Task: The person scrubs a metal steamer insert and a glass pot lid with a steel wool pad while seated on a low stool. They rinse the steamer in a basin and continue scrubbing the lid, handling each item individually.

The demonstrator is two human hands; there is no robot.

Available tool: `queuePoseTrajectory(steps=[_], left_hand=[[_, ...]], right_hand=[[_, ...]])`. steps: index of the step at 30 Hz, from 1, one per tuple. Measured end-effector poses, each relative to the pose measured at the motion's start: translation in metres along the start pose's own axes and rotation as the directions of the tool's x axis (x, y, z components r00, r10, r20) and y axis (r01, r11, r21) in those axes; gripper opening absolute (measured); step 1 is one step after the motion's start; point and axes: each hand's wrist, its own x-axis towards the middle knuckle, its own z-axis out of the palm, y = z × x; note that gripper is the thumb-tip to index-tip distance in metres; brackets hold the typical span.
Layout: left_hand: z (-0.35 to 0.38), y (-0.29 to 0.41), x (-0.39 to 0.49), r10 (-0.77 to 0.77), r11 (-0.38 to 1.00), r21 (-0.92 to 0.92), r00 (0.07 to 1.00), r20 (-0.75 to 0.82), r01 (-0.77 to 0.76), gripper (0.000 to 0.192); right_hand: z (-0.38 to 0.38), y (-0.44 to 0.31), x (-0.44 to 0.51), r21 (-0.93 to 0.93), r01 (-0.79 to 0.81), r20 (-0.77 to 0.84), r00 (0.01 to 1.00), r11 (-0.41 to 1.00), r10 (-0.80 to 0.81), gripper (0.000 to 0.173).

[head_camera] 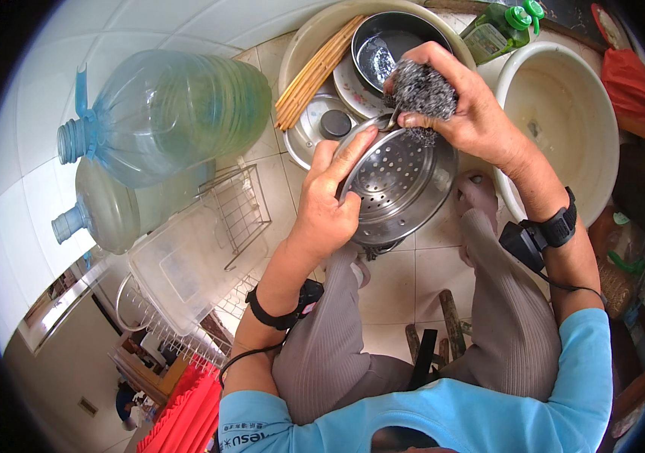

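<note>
My left hand (pixel 328 192) grips the rim of a stainless steel steamer insert (pixel 407 181) with a perforated bottom, held tilted over the floor between my feet. Its index finger lies along the rim towards a small metal loop handle (pixel 385 122). In my right hand (pixel 469 107) is a grey steel wool scrubber (pixel 425 90), pressed at that handle. Just beyond, a large beige basin (pixel 297 54) holds a dark pot (pixel 407 41), a bundle of wooden chopsticks (pixel 319 73), a flower-patterned plate (pixel 348 90) and a pot lid (pixel 305 133) with a black knob.
A white tub (pixel 560 124) stands on the right, near a green pump bottle (pixel 495 34). Two large plastic water bottles (pixel 175 107) lie at left, above a wire rack (pixel 240 209) and a translucent plastic bin (pixel 181 272). A wooden stool (pixel 449 317) is between my legs.
</note>
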Motion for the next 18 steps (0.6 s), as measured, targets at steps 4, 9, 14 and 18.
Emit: queuePoseTrajectory(steps=[4, 9, 14, 18], left_hand=[[-0.001, 0.005, 0.001, 0.018, 0.952, 0.304, 1.000, 0.006, -0.019, 0.076], [-0.009, 0.006, 0.007, -0.089, 0.991, 0.108, 0.994, 0.065, 0.082, 0.075], [-0.018, 0.009, 0.010, -0.130, 0.978, 0.173, 0.990, 0.052, 0.119, 0.071], [-0.018, 0.012, 0.013, -0.130, 0.972, 0.209, 0.987, 0.097, 0.107, 0.070]], right_hand=[[-0.004, 0.000, 0.000, -0.234, 0.139, 0.220, 0.972, 0.962, -0.087, 0.050], [-0.004, 0.003, 0.000, 0.079, -0.115, 0.203, 0.974, 0.990, 0.097, 0.052], [0.001, 0.003, -0.004, -0.127, -0.042, 0.238, 0.969, 0.991, 0.071, 0.044], [0.007, 0.000, -0.005, -0.002, -0.093, 0.201, 0.975, 0.996, 0.091, 0.042]])
